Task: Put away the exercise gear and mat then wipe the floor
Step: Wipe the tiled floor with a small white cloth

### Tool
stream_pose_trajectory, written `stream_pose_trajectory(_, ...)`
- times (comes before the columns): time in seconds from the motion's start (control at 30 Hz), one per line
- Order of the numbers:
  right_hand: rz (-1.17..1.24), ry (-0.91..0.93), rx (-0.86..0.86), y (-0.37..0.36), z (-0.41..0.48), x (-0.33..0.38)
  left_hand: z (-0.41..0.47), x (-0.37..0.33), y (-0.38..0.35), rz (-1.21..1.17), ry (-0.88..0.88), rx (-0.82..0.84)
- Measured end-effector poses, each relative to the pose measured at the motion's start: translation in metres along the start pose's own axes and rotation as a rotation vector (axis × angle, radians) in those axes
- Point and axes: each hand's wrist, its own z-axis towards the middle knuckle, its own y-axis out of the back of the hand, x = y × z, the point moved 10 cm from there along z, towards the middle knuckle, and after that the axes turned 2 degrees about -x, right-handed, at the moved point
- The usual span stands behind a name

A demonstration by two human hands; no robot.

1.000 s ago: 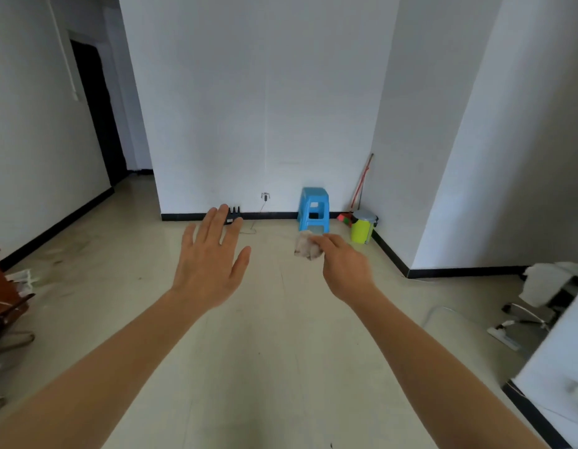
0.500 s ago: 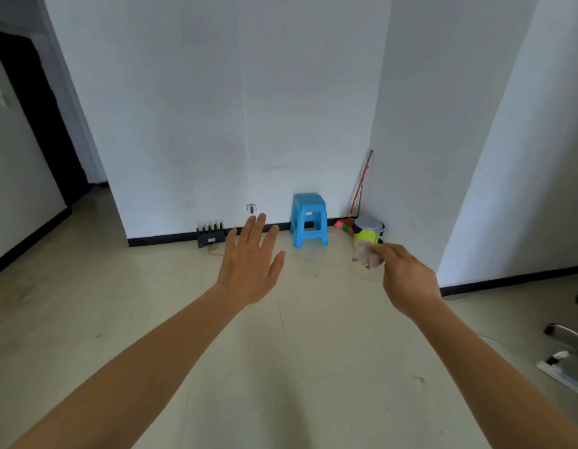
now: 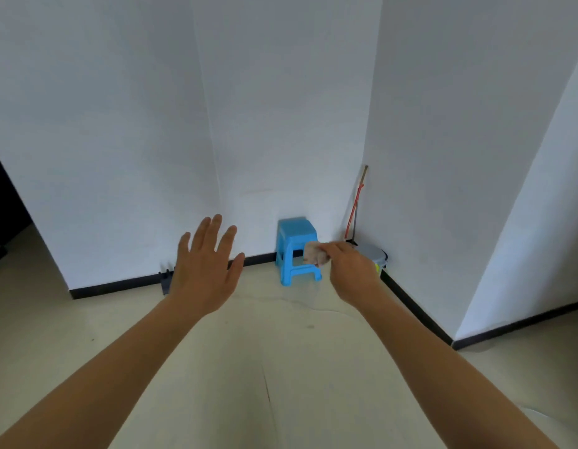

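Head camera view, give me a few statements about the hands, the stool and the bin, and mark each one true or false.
1. The right hand pinches a crumpled tissue. True.
2. The left hand grips a cloth. False: it is open and empty, fingers spread.
3. The blue plastic stool stands against the white wall. True.
4. The blue stool lies tipped on its side. False: it stands upright on its legs.
5. The small bin sits in the corner, right of the stool. True.
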Motion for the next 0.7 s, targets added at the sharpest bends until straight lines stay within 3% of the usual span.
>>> stream_pose_trajectory(0.1, -0.041, 0.050, -0.018, -0.050, 0.092, 0.007, 0.061, 0.047, -0.076, -0.028, 0.035, 0.002)
stream_pose_trajectory(0.37, -0.076, -0.049, 0.061, -0.178, 0.324, -0.026, 0.250, 0.138, -0.282, -0.019, 0.014, 0.183)
stream_pose_trajectory(0.7, -0.055, -0.231, -0.020, -0.266, 0.540, -0.165, 0.491, 0.121, -0.480, -0.120, -0.115, 0.243)
